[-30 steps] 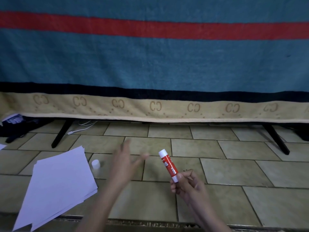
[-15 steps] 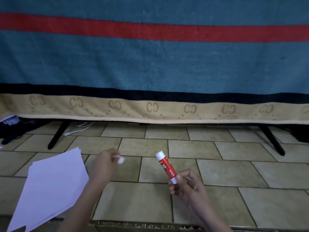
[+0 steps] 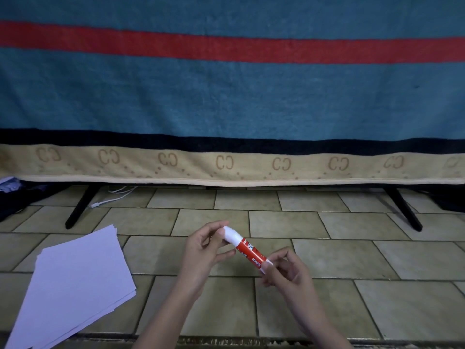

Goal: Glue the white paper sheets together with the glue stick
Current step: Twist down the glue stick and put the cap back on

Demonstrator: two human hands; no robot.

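A red and white glue stick is held slanted above the tiled floor, between both hands. My right hand grips its lower end. My left hand pinches the white cap, which sits on the stick's upper end. A loose stack of white paper sheets lies on the floor at the lower left, apart from both hands.
A blue blanket with a red stripe and beige border hangs over a low frame with black legs. A white cable and dark items lie under it at the left. The floor is beige tile.
My left hand picked the white cap up off the floor beside the paper, brought it right and set it on the glue stick's tip. My right hand kept holding the stick.
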